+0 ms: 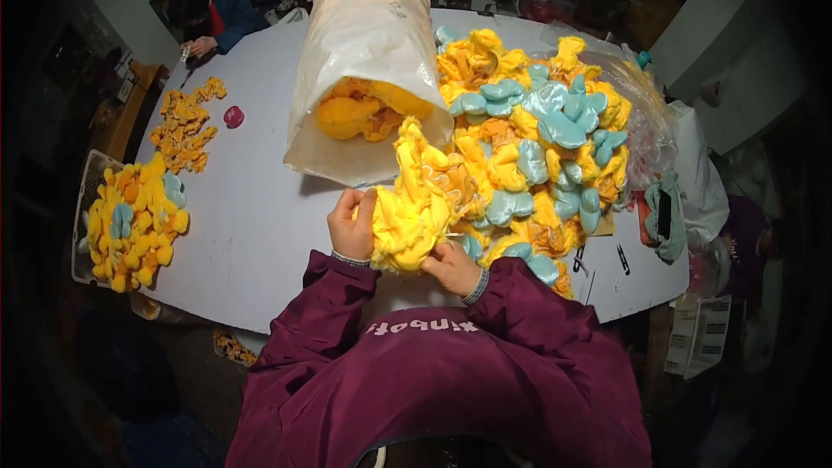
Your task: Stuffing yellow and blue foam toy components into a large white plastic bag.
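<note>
Both hands grip a yellow plush fabric piece [414,208] over the near edge of a white table [251,217]. My left hand [349,227] clasps its left side with the thumb on top. Under its lower right corner sits my right hand [452,267], fingers closed on the fabric. The piece rises toward a big heap of yellow, orange and pale blue plush pieces [537,139] spread over the table's right half.
A large white sack [364,43] lies on its side, mouth toward me, with orange pieces inside. A basket [87,175] of yellow pieces sits at the left edge, a smaller orange pile [184,126] and a pink round thing [233,116] behind it. Another person [212,17] works at the far left corner.
</note>
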The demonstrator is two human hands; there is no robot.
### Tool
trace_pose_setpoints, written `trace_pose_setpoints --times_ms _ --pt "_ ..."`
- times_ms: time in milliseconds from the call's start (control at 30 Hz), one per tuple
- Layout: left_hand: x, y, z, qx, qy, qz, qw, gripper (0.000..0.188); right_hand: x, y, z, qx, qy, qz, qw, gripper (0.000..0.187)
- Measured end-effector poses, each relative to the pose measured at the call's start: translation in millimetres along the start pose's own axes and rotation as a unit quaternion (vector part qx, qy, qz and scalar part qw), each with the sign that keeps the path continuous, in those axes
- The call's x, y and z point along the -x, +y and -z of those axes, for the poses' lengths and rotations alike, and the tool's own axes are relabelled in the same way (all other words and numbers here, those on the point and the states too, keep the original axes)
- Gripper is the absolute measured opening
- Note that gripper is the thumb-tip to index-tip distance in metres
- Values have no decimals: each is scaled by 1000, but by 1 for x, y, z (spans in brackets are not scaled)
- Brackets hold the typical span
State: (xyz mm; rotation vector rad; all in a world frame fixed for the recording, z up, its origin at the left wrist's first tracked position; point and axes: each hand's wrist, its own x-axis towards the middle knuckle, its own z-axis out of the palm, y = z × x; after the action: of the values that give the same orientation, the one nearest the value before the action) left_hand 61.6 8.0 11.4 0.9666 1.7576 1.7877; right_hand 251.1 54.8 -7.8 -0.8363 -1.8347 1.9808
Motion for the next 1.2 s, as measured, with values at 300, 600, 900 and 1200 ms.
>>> trace_pose_setpoints --times_ms 300,600,900,1200 --pt "-27 -2 16 -89 -7 -24 996 17 24 0 22 221 66 280 932 24" --pt "-7 73 -12 -382 -264 -388 796 59 22 -19 42 -353 -29 -90 931 30" --pt "-21 -51 -27 -345 -246 -479 769 9 46 0 11 -199 -133 -24 971 21" --pt "-16 -21 -159 -201 -277 -400 850 37 76 -101 61 420 209 227 854 19"
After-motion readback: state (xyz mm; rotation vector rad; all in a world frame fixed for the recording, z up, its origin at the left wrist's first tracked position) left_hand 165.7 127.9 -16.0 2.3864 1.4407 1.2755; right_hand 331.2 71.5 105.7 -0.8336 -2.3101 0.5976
